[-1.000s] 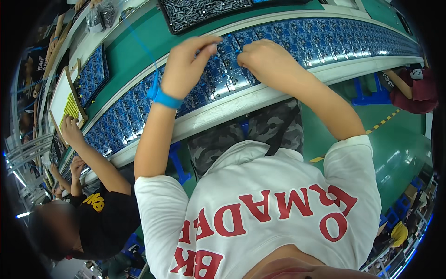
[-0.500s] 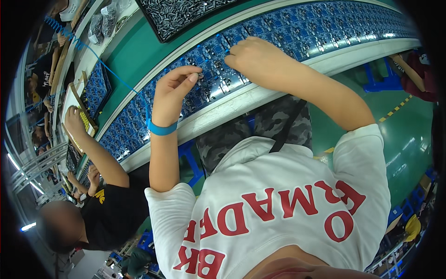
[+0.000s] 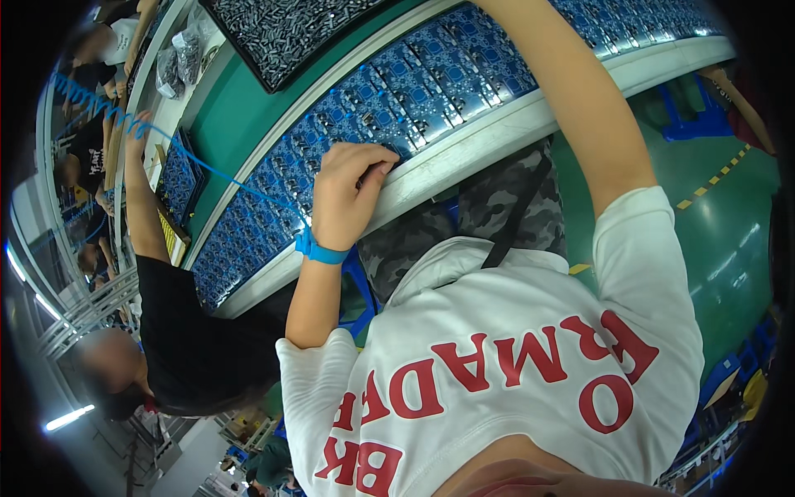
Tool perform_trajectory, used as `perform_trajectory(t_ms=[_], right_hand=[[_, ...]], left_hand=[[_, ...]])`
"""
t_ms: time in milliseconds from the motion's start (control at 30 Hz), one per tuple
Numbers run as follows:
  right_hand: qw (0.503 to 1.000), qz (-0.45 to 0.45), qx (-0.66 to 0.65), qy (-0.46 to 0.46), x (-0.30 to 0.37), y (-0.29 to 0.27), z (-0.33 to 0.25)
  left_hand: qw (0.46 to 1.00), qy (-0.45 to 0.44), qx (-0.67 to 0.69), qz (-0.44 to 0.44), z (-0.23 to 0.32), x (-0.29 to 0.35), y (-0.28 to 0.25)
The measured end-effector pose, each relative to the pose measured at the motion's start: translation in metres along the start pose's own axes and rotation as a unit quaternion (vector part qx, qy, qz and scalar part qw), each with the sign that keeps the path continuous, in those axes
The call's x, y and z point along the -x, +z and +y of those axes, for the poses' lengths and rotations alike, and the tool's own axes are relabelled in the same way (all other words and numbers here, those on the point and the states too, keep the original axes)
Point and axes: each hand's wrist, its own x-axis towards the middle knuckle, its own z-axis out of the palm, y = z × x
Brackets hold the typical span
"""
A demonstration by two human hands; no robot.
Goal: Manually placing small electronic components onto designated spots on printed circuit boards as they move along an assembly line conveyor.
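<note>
My left hand (image 3: 348,186) is over the near edge of a long row of blue circuit boards (image 3: 431,91). Its thumb and fingers are pinched together by the pale rail (image 3: 447,157); whatever they hold, if anything, is hidden. A blue wrist strap (image 3: 321,248) with a coiled blue cord (image 3: 211,168) goes round that wrist. My right forearm (image 3: 580,91) reaches across the boards to the top of the picture, and the hand itself is out of sight. Small dark and silvery parts sit on the boards.
A black tray (image 3: 273,81) heaped with small metallic parts stands on the green surface (image 3: 236,116) beyond the boards. Bagged parts (image 3: 175,66) lie to its left. At left, a co-worker in black (image 3: 195,348) reaches toward a stack of boards (image 3: 180,178). A blue stool (image 3: 696,112) stands at right.
My right hand has swept up and away from the boards, out of the picture. My left hand has come nearer and to the right, to the boards' near edge. The co-worker's arm has moved farther out.
</note>
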Motion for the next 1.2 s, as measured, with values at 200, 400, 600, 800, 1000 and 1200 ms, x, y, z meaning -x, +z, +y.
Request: perform_trajectory(t_ms=[200,400,600,800,1000,1200], right_hand=[[0.994,0.029,-0.110,0.004,0.002,0.011,0.011],[0.990,0.063,-0.126,-0.006,0.005,0.020,0.015],[0.984,0.080,-0.157,-0.006,0.006,0.023,0.019],[0.982,0.100,-0.160,-0.025,0.004,0.020,0.024],[0.977,0.079,-0.197,-0.019,0.004,0.017,0.014],[0.974,0.097,-0.204,-0.032,0.005,0.031,0.038]], left_hand=[[0.985,0.059,-0.159,0.007,0.000,-0.005,-0.001],[0.983,0.093,-0.161,-0.008,-0.006,-0.006,-0.003],[0.984,0.098,-0.147,-0.029,-0.009,-0.013,-0.005],[0.982,0.111,-0.150,-0.034,-0.010,-0.019,-0.004],[0.954,0.155,-0.249,-0.062,0.004,-0.014,-0.014],[0.958,0.263,-0.116,0.005,0.099,-0.011,-0.042]])
